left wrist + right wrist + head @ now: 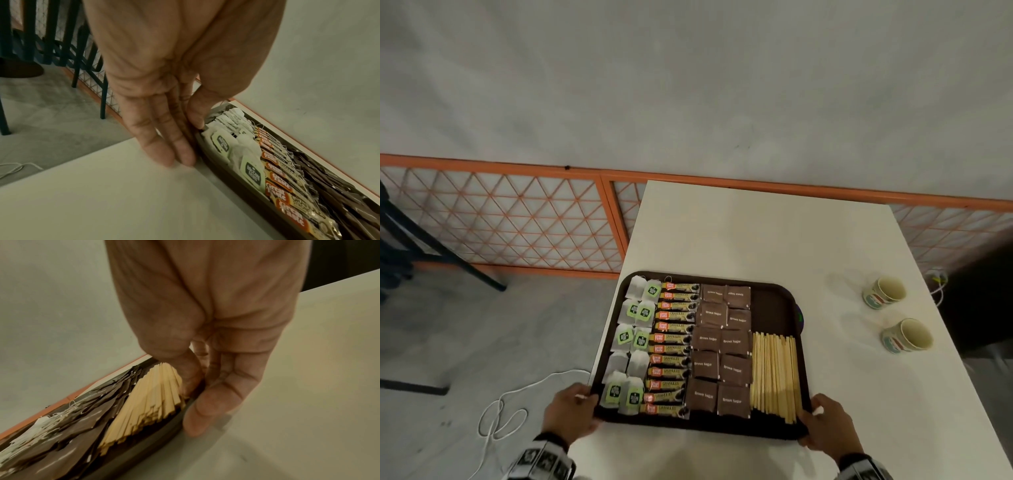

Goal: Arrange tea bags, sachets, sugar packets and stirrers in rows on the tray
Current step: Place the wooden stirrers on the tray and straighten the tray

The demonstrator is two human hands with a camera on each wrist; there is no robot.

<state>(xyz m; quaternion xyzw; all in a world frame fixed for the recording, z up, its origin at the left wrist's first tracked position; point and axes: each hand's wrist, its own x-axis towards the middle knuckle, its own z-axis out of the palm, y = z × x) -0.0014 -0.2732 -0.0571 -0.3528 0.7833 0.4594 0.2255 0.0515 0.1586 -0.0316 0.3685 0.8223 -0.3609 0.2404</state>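
A grey floor and an orange lattice fence [517, 219] lie behind a white table [756, 233], which fills the right of the head view. Near its left front corner sits the dark brown tray [774, 308], its left edge close to the table's edge. On the tray, from left to right, run the tea bags [631, 339], the coffee sachets [671, 346], the brown sugar packets [720, 349] and the wooden stirrers [774, 373], each in its own row; the far right corner of the tray is bare. Two paper cups [887, 293] stand well apart on the right. The left hand [571, 414] pinches the tray's near left corner, thumb on the rim and fingers [164, 146] straight down its outer side. The right hand [828, 428] pinches the near right corner likewise, its thumb just beside the stirrers. The arranging looks finished; the tray seems about to be shifted or squared. A jerk or tilt would likely slide the loose stirrers out of line, and a push leftward could carry the tray over the table's edge.
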